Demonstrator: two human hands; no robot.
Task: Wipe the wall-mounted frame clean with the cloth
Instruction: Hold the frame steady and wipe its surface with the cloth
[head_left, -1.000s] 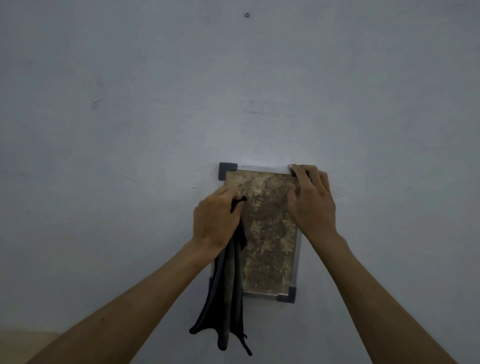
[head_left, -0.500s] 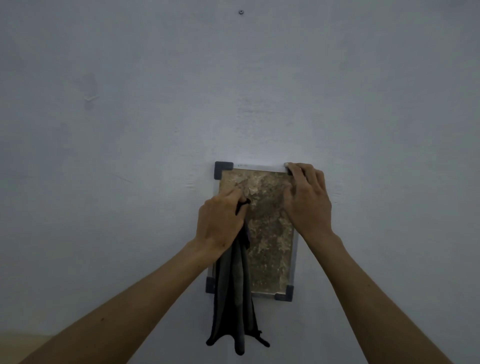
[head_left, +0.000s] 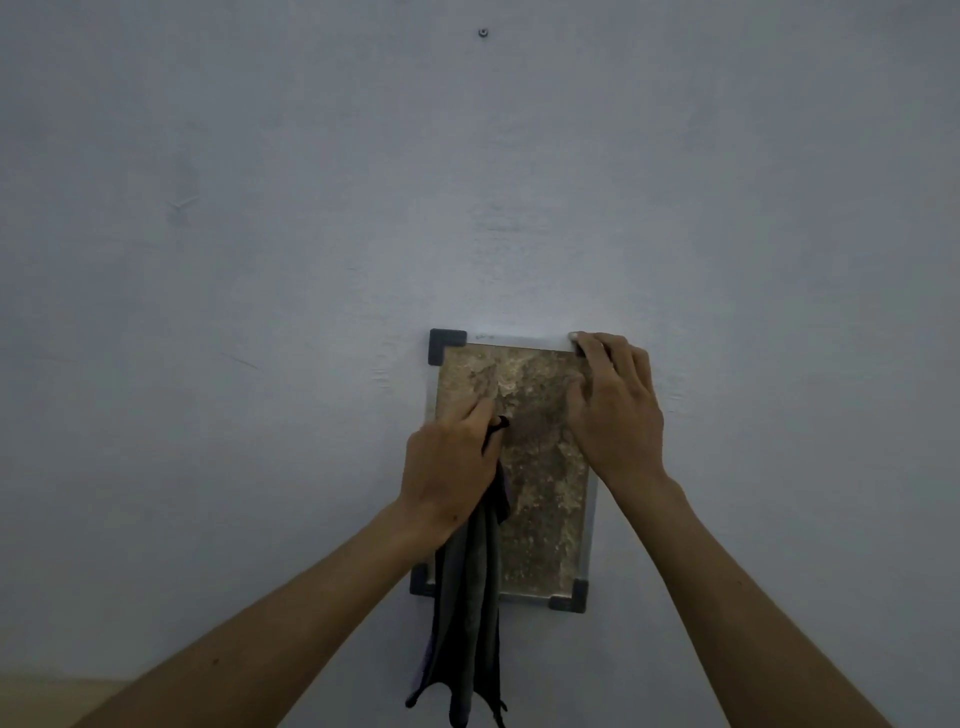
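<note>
Head view, left hand (head_left: 451, 470) gripping cloth (head_left: 467, 597) on frame (head_left: 540, 499), right hand (head_left: 615, 410) steadying

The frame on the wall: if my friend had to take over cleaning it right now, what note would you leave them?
Left hand: closed on the dark cloth, pressed to the left-middle of the frame; most of the cloth hangs loose past the bottom edge.
Right hand: no cloth, fingers resting flat over the top right corner, steadying the frame.
Frame: upright on the wall; its mottled brown panel looks blotchy.
Done: I cannot tell which parts have been wiped.
Left: probably the whole panel, then the pale rim and dark corner caps.
</note>
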